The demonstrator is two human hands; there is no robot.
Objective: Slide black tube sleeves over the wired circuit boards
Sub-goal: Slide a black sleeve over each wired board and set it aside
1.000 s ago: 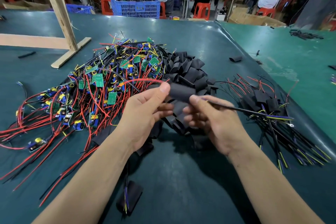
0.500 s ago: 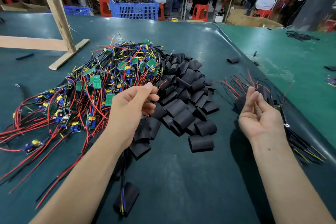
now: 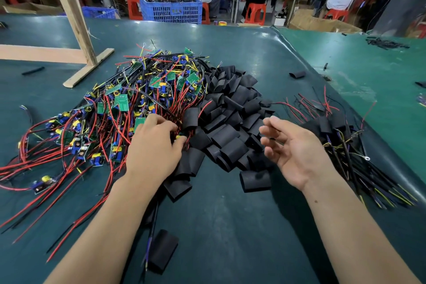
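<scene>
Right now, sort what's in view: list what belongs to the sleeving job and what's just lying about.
Job: pile of wired circuit boards; heap of black tube sleeves; sleeved boards; left hand; right hand.

Lying about: wooden stand; blue crate; tape roll.

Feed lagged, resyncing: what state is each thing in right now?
left hand: fingers curled into the bare boards pile, grip unclear
right hand: open, empty
loose sleeves: heaped, unused
sleeved boards: stacked at right
single sleeved board: lying near
</scene>
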